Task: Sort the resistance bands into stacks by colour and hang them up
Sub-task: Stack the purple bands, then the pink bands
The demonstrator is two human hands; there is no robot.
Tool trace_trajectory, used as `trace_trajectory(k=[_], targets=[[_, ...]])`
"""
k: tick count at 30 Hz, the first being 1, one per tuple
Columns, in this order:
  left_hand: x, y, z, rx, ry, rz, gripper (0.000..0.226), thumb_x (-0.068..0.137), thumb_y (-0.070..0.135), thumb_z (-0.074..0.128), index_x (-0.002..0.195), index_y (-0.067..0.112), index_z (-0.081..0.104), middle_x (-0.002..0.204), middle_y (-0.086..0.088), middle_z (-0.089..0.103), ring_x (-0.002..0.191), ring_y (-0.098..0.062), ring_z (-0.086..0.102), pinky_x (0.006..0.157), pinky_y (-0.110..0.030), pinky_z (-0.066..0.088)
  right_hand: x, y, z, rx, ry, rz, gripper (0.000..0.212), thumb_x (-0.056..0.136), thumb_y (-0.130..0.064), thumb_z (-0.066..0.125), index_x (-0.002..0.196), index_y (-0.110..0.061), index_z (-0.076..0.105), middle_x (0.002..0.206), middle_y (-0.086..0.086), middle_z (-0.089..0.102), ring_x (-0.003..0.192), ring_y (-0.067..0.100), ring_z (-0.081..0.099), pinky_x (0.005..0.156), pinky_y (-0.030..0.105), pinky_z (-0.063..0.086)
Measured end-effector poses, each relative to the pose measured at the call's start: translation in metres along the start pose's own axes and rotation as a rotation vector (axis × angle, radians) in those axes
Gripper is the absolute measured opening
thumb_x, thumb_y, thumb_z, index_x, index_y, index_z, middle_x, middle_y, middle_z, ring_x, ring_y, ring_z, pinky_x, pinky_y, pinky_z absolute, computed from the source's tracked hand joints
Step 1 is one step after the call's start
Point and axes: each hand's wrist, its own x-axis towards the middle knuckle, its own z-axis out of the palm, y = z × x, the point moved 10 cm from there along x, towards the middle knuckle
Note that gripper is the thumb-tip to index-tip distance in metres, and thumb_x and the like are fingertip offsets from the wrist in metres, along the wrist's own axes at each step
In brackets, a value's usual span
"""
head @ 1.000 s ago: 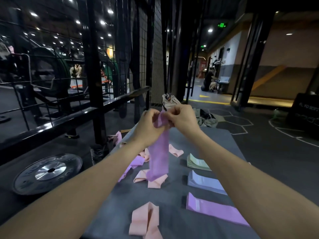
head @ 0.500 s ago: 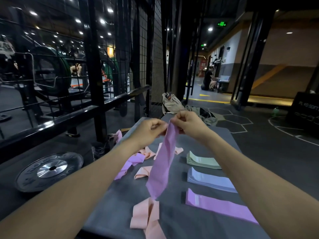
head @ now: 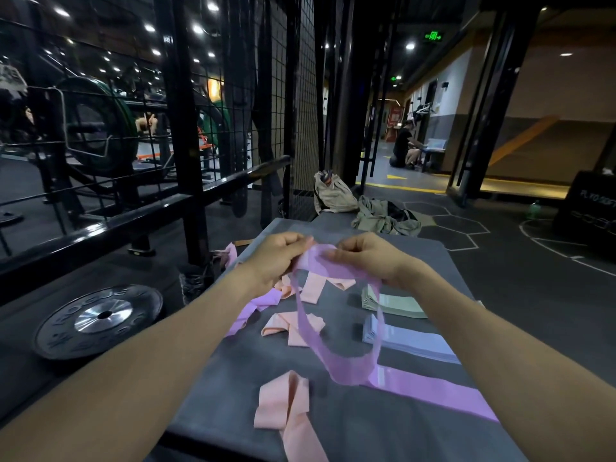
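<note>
Over the grey padded platform (head: 333, 425), my left hand (head: 276, 258) and my right hand (head: 370, 258) each pinch the top of a purple resistance band (head: 346, 368), which hangs open in a wide loop. On the right lie three flat stacks: green (head: 398, 303), pale blue (head: 413, 340) and purple (head: 436, 391). Loose pink bands lie at the front (head: 286, 405), in the middle (head: 293, 326) and further back (head: 316, 285). Another loose purple band (head: 250, 310) sprawls on the left.
A black weight plate (head: 100, 320) lies on the floor to the left, beside a black rack with mesh (head: 186, 161). A beige bag (head: 333, 195) and clothes (head: 386, 216) sit beyond the platform. A person crouches far back (head: 405, 145).
My hands have dropped lower and moved apart. The purple band, earlier hanging flat and doubled, now spreads into an open loop over the stacks.
</note>
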Motion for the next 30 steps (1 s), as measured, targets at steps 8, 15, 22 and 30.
trace_trajectory(k=[8, 15, 22, 30], targets=[[-0.011, -0.028, 0.014, 0.220, -0.218, -0.139, 0.014, 0.091, 0.025, 0.058, 0.086, 0.013, 0.062, 0.077, 0.008, 0.057, 0.081, -0.010, 0.048, 0.078, -0.022, 0.038, 0.000, 0.008, 0.007, 0.257, -0.013, -0.016, 0.018, 0.089, -0.002, 0.057, 0.072, -0.007, 0.061, 0.065, 0.009, 0.053, 0.055, 0.014, 0.044, 0.054, 0.023, 0.035], [-0.014, -0.043, -0.007, 0.173, -0.140, -0.262, 0.021, 0.096, 0.022, 0.050, 0.076, 0.017, 0.046, 0.087, 0.015, 0.045, 0.089, -0.010, 0.044, 0.073, -0.021, 0.039, -0.004, 0.034, 0.005, 0.268, 0.026, 0.048, 0.021, 0.088, -0.001, 0.059, 0.069, -0.010, 0.062, 0.058, -0.001, 0.059, 0.052, 0.009, 0.048, 0.055, 0.020, 0.040], [-0.015, -0.040, -0.004, 0.107, -0.089, -0.227, 0.018, 0.092, -0.001, 0.052, 0.086, 0.015, 0.045, 0.079, -0.005, 0.051, 0.068, -0.017, 0.048, 0.063, -0.030, 0.041, -0.003, 0.041, 0.019, 0.201, 0.026, 0.062, 0.019, 0.087, -0.004, 0.063, 0.070, -0.014, 0.065, 0.057, -0.005, 0.059, 0.051, 0.007, 0.048, 0.053, 0.018, 0.039], [-0.015, -0.025, -0.018, 0.188, 0.061, -0.087, 0.023, 0.085, -0.007, 0.059, 0.095, 0.013, 0.056, 0.089, -0.012, 0.063, 0.078, -0.018, 0.057, 0.065, -0.024, 0.046, -0.010, 0.047, 0.045, 0.035, -0.072, 0.101, 0.022, 0.082, -0.003, 0.068, 0.065, -0.013, 0.059, 0.060, -0.001, 0.051, 0.051, 0.006, 0.043, 0.052, 0.014, 0.038]])
